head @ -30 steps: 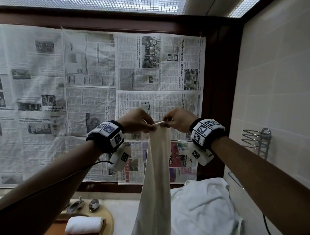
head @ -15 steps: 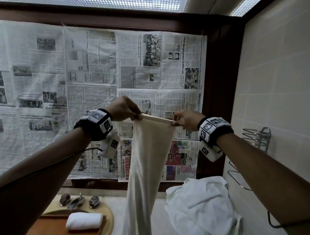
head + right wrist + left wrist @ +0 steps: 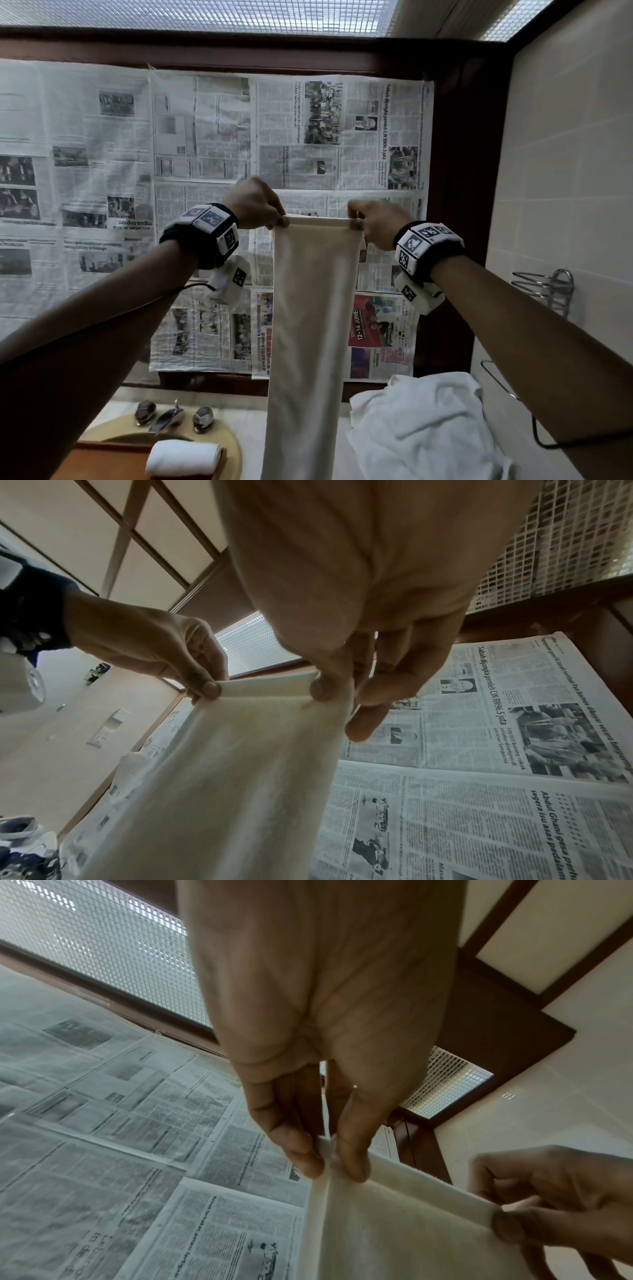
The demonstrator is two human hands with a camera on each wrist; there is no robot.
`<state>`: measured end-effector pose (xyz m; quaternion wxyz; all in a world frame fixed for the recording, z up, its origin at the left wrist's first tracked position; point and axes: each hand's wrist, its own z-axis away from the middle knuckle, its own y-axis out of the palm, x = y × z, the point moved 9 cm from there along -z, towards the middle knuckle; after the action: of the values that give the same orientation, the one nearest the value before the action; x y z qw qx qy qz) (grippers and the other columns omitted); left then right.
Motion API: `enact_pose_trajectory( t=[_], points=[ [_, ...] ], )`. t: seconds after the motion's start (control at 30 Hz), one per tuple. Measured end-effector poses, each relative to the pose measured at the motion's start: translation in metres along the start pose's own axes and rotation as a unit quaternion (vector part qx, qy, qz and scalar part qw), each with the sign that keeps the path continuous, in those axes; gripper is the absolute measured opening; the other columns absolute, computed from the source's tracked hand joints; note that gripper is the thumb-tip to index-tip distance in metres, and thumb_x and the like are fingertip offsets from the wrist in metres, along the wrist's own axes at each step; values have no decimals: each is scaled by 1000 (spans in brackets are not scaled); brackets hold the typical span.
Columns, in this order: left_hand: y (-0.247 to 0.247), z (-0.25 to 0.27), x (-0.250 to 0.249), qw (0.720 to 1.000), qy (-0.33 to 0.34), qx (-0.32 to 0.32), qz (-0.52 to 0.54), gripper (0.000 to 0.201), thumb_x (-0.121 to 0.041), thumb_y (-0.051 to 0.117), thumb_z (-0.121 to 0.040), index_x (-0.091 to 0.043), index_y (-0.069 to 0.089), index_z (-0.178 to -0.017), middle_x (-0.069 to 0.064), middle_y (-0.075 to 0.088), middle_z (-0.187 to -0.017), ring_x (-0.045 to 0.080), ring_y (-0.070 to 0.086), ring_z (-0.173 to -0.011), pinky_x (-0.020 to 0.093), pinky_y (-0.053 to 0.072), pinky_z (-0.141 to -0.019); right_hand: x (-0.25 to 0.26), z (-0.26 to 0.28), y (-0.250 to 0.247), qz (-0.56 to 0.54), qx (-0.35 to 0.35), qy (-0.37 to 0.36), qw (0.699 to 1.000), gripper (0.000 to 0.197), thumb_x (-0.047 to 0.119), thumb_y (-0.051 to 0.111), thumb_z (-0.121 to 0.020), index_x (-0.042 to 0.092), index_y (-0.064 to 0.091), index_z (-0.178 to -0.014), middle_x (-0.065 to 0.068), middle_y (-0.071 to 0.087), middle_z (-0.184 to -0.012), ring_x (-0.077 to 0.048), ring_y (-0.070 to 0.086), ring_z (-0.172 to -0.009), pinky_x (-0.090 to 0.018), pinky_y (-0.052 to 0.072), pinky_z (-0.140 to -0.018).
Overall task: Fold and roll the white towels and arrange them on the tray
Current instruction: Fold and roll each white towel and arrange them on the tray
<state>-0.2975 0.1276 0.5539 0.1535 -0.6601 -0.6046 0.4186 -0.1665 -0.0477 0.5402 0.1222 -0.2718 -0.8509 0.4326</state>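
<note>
The left hand (image 3: 256, 205) pinches the top left corner of a long white towel (image 3: 310, 329) between thumb and fingertips, and the right hand (image 3: 376, 224) pinches the top right corner the same way, so the upper hem is stretched taut and level between them. In the left wrist view the thumb and forefinger of the left hand (image 3: 318, 1047) close on the bunched corner of the towel (image 3: 394, 1231), with the right hand (image 3: 561, 1204) at 4 o'clock gripping the other end of the hem. In the right wrist view the right hand (image 3: 356, 593) nips the towel (image 3: 240, 764) at its corner, and the left hand (image 3: 154, 653) sits at 9 o'clock holding the far corner.

From the head view the towel hangs straight down as a narrow folded strip from the centre toward 6 o'clock, its lower end running out of the frame. A rolled towel (image 3: 183, 457) lies on the wooden tray (image 3: 102, 460) at 7 o'clock. That tray sits over a round basin (image 3: 229, 442), with a chrome tap (image 3: 169, 416) just behind it. A loose heap of white towels (image 3: 421, 431) lies on the counter (image 3: 301, 421) at 5 o'clock, just beside the hanging strip. Sheets of newspaper (image 3: 205, 144) cover the wall behind the hands from 9 o'clock to 1 o'clock. A wire rack (image 3: 544, 291) is fixed to the tiled wall at 3 o'clock. Both wrists wear black bands with marker blocks
</note>
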Motion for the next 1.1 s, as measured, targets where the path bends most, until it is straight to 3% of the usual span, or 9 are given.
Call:
enact_pose_trajectory(
  t=[0.13,0.2,0.3,0.37,0.67,0.77,0.83,0.97,1.1],
  points=[
    [-1,-2,-5,999,-18,5,-40,9,-21,85,-73,-15,79,-75,-1,71,-64,5,64,-57,12,42,-45,7,-2,4,18,43,12,999,19,6,51,-92,24,55,-93,-3,64,-93,-23,64,-79,-43,58,-73],
    [5,1,-10,995,-17,27,-93,8,-20,84,-74,-14,78,-75,1,72,-68,10,67,-66,17,45,-50,15,-2,8,42,79,-2,996,15,7,52,-91,21,55,-95,-2,64,-93,-23,64,-83,-41,58,-73],
    [4,3,-11,993,-9,0,-122,8,-18,85,-72,-14,78,-75,4,71,-74,18,68,-74,28,56,-61,20,-3,2,66,54,-12,996,7,15,55,-93,22,54,-93,-1,61,-91,-22,60,-82,-32,47,-63],
    [0,4,-10,994,-5,-10,-112,9,-18,85,-72,-14,78,-76,3,71,-73,17,68,-73,33,60,-70,17,-4,0,65,38,-5,997,4,21,56,-95,23,53,-94,-2,60,-90,-23,59,-82,-35,48,-66],
    [-2,18,-15,991,0,22,-129,12,-13,80,-77,-17,70,-71,2,69,-74,16,68,-72,29,57,-65,12,1,6,28,0,9,1000,9,32,59,-95,26,55,-100,-2,63,-93,-23,60,-83,-37,46,-72],
    [-2,25,-8,996,-20,25,-81,10,-10,79,-79,-13,70,-76,4,72,-73,15,70,-71,30,59,-68,8,7,3,-23,-10,13,1000,13,38,62,-92,30,53,-98,0,65,-89,-22,62,-80,-40,53,-76],
    [-2,32,-4,999,-34,31,-18,12,-10,81,-77,-12,71,-81,5,74,-72,18,72,-72,35,61,-74,5,13,1,-62,-19,11,998,16,37,64,-91,29,51,-98,0,66,-85,-20,63,-75,-38,54,-71],
    [-5,45,-6,996,-44,32,74,35,-8,83,-75,-12,69,-106,8,75,-81,21,73,-76,38,60,-80,4,28,-3,-124,-28,-11,992,9,18,61,-95,17,65,-103,2,67,-80,-12,61,-68,-26,47,-62],
    [-12,59,-18,997,-12,20,78,18,-9,78,-80,-14,77,-97,1,75,-88,15,70,-87,30,57,-81,0,47,-18,-201,-67,-11,977,14,20,59,-97,13,69,-91,5,60,-67,-6,54,-56,-23,41,-57]
  ],
)
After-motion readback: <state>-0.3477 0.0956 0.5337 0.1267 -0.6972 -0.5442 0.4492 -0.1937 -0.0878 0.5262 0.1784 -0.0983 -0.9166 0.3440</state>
